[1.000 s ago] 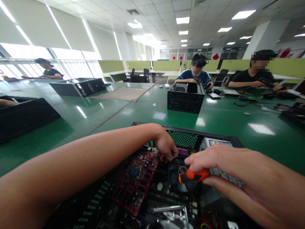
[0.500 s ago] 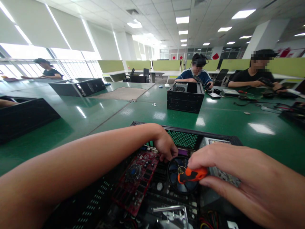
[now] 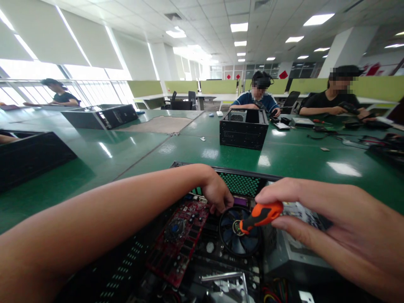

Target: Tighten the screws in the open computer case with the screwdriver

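Screwdriver (image 3: 261, 215): shaft unseen | right grip (image 3: 347, 212): pinching it | left grip (image 3: 218, 191): obscured, can't make out hold

Over on that table (image 3: 151, 155), a computer case (image 3: 241, 183) holds a circuit board (image 3: 182, 248) left of a fan (image 3: 237, 243), a screwdriver (image 3: 261, 215) over the fan; a second case (image 3: 242, 134) stands behind.

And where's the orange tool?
The orange tool is right of centre in the head view, pinched in the right hand, its lower end in front of the round fan.
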Demonstrator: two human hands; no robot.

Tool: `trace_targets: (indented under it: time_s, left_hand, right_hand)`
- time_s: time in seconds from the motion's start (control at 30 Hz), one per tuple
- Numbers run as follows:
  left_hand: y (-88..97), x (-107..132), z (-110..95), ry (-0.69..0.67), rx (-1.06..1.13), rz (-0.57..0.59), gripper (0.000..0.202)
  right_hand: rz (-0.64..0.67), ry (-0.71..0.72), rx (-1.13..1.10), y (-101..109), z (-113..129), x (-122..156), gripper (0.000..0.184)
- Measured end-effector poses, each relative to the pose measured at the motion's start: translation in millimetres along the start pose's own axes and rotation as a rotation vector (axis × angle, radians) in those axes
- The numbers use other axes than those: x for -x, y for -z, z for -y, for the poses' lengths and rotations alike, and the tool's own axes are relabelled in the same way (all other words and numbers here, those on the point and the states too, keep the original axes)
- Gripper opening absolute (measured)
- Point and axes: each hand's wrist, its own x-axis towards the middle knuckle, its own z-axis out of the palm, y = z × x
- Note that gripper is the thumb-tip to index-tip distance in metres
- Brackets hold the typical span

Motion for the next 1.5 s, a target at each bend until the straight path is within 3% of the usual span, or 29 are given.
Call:
trace_targets:
  time_s: [0.13,0.23,0.4,0.8,1.5]
  left_hand:
    - [-1.2,3.5,-2.5,0.022,0.029,-0.020,0.008]
    - [-1.6,4.8,-6.9,0.038,0.050,-0.031,0.010]
    - [-1.6,3.9,-9.3,0.048,0.056,-0.028,0.010]
    - [-1.5,6.8,-14.3,0.065,-0.019,-0.012,0.008]
    - [-1.3,9.0,-23.8,0.122,-0.044,-0.013,0.011]
  right_hand:
    - [-0.167,-0.040,0.126,6.3,-11.6,2.0,0.023]
    - [-0.209,-0.045,0.201,10.2,-22.7,-1.5,0.025]
    - [-0.170,-0.070,0.218,7.3,-34.4,-9.6,0.029]
    - [-0.081,-0.098,0.128,1.0,-34.1,-12.2,0.029]
    - [-0.129,-0.015,0.167,-5.7,-42.8,-16.3,0.024]
